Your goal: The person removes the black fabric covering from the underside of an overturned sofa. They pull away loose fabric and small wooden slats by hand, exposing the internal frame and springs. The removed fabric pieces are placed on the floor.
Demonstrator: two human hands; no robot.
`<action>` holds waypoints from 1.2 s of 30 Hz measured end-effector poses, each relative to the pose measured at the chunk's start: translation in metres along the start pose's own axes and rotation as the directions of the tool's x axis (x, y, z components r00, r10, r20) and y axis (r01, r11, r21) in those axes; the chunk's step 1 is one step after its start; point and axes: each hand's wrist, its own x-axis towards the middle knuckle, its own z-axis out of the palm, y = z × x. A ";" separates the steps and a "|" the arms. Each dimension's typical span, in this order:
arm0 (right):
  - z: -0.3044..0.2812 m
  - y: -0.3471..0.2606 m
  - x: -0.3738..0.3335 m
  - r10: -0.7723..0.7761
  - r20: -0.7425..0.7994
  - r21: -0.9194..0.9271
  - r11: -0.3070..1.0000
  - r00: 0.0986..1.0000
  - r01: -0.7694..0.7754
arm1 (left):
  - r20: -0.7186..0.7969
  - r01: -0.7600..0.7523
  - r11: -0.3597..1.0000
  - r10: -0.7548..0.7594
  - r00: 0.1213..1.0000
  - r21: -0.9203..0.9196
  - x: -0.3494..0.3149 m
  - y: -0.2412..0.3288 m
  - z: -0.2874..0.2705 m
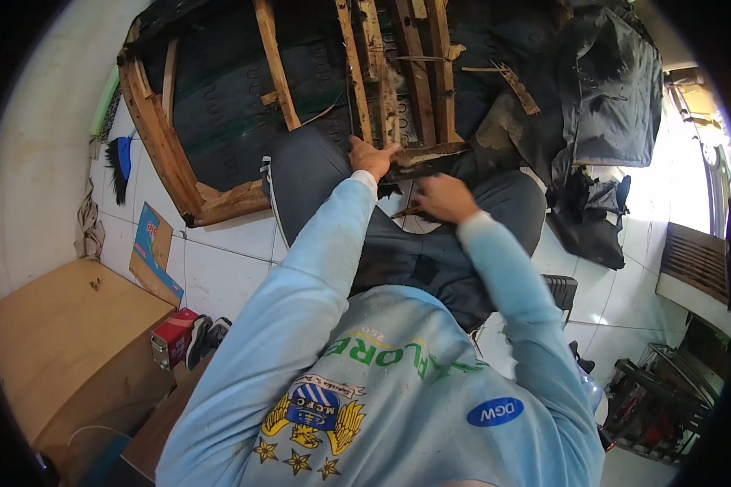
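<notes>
Splintered, dark-stained wood is what you have in hand: a broken wooden rail (pixel 424 157) at the near edge of the upturned sofa frame (pixel 219 162), lying across your knees just above your grey trousers (pixel 398 252); your left hand (pixel 371 156) lies on the rail's left end with the fingers spread flat, pressing and not closed round it; your right hand (pixel 443 199) sits just below the rail, its fingers curled down over torn black fabric (pixel 402 213), though whether they truly pinch it you cannot tell from this angle. By the look of it you are at the stripping step, bracing the rail while working the old covering loose from its underside; the next move likely calls for a firm hold with the left and a steady pull with the right, clear of splinters and any staples. Beyond the rail, bare slats (pixel 414 73) and zigzag springs run up the frame; loose black lining (pixel 609 97) is heaped to your right; on the white tiled floor (pixel 219 276) to your left lie a cardboard piece (pixel 154 252), a small red box (pixel 170 337) and dark shoes (pixel 205 339), beside a plywood cabinet (pixel 65 349).
</notes>
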 end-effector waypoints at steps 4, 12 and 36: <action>-0.067 0.053 -0.075 0.152 -0.129 0.080 0.987 0.980 -0.142 | 0.004 0.017 0.998 -0.017 1.000 0.053 0.009 -0.010 0.010; -0.057 0.062 0.025 0.080 -0.460 0.579 0.782 0.884 0.231 | -0.002 -0.008 0.998 0.008 1.000 -0.062 -0.024 0.015 0.007; 0.003 0.001 0.052 0.011 -0.136 -0.478 0.875 0.991 -0.076 | -0.224 -0.012 0.946 -0.064 0.972 -0.325 -0.023 0.022 0.042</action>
